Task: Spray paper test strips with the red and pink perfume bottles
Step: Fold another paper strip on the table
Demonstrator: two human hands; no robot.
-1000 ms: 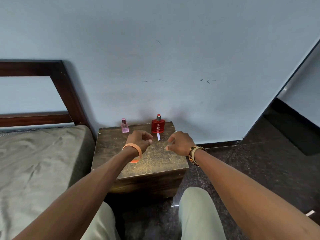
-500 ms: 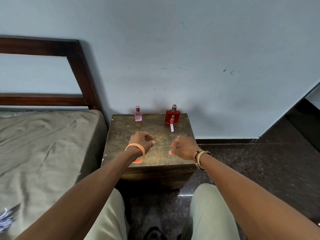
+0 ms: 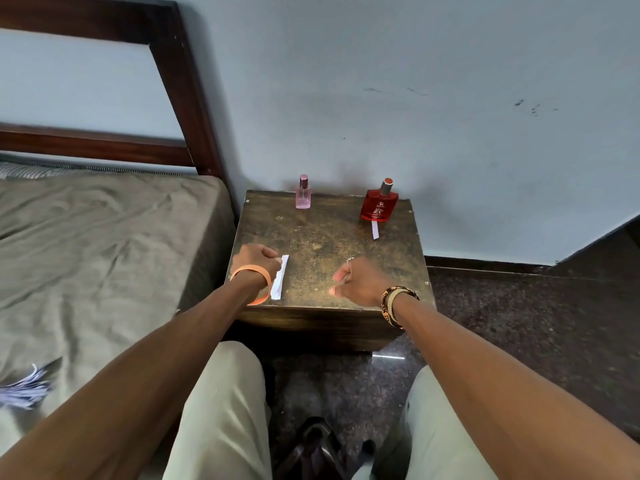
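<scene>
Nearest, both forearms and the knees in pale trousers (image 3: 221,403) are cut off by the bottom edge. A dark object (image 3: 318,448) btw. the legs is too dim to be identified. At lower left, a bluish-white tuft (image 3: 24,386) on the olive bedsheet (image 3: 86,258) is blurred & can't be made out.

The left hand (image 3: 258,261), w/ an orange wristband (image 3: 252,276), is held over the front left of the worn brown wooden bedside box (image 3: 329,244). Its fingers are curled, and a white paper strip (image 3: 280,280) is pinched at its far end. Whether the strip's near end rests on the box can't be told. The right hand (image 3: 360,282), w/ beaded bracelets (image 3: 394,304), is held well apart over the front right. Its fingers are curled in and nothing is seen in it, though the palm is turned away.

At the box's back, near the wall, a small pink glass perfume bottle (image 3: 303,195) is stood upright at left. It is see-through w/ pink liquid; the level isn't readable. At right a red glass perfume bottle (image 3: 379,206) is stood upright, tinted too deeply for its fill to be judged. A second white paper strip (image 3: 375,231) is laid flat before it; touching the base or tucked under can't be told.

Beyond, a dark wooden headboard (image 3: 180,74) is cut off at top & left, against a pale blue wall (image 3: 415,64).
</scene>
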